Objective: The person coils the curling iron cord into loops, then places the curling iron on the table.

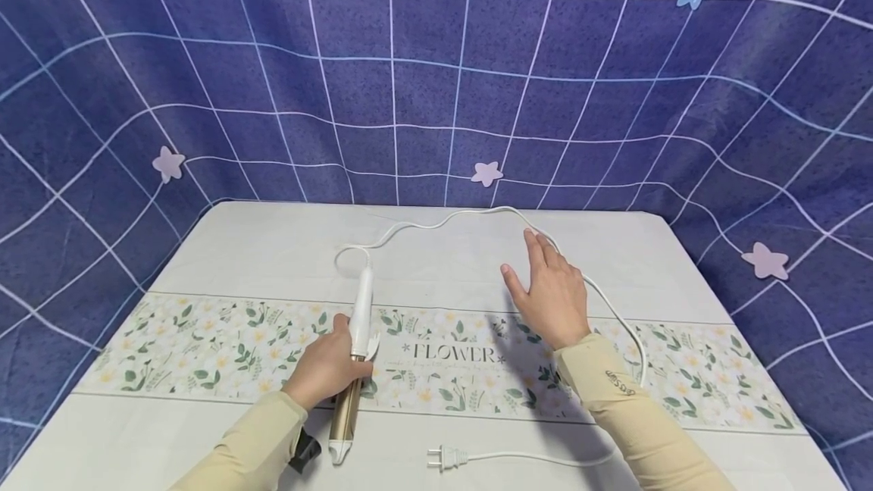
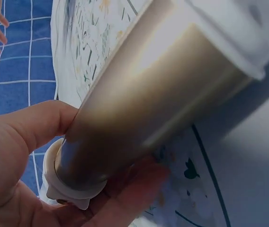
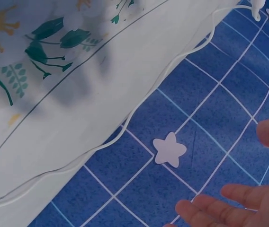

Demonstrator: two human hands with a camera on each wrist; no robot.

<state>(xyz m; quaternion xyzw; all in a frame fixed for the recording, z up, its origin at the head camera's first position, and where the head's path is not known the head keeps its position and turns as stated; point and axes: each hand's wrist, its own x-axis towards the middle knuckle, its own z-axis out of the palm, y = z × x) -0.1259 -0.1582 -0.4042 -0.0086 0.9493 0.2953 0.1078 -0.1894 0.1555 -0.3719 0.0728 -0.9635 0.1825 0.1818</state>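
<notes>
A left hand [image 1: 326, 367] holds a curling iron [image 1: 359, 328]; the right hand [image 1: 552, 298] has nothing in it.

The curling iron is left of the middle, over the flower band [image 1: 232, 347]. Its white handle [image 1: 364, 301] points far and its gold barrel [image 1: 346, 408] points near. The left hand's thumb and fingers go round it, close to where the two parts meet. The right hand is spread wide near the white cord [image 1: 617, 315], which loops far and right. The plug [image 1: 448, 458] lies near, on the white table cover [image 1: 273, 248]. This step seems to be holding the iron steady while sorting the cord. The next move probably calls for a soft pinch on the cord.
</notes>
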